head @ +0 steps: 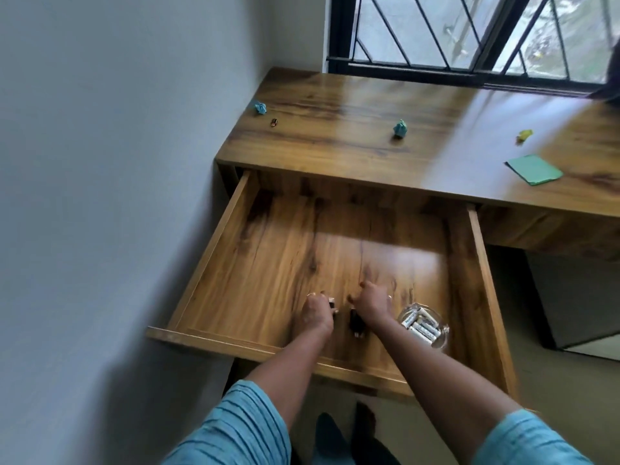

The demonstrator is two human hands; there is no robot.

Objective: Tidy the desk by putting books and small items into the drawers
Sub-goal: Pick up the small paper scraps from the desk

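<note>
Drawer (pixel 235 263) is pulled wide open, both hands down at its front. The left hand (pixel 315 315) has its fingers curled on a small black-and-white item (pixel 332 302); the right hand (pixel 372 303) hangs loosely curled, apparently empty, over a dark item (pixel 355 325). A glass dish of batteries (pixel 422 325) is already in. Left on the table (pixel 436 105): crumpled papers (pixel 400 128), a green notepad (pixel 533 169).
</note>
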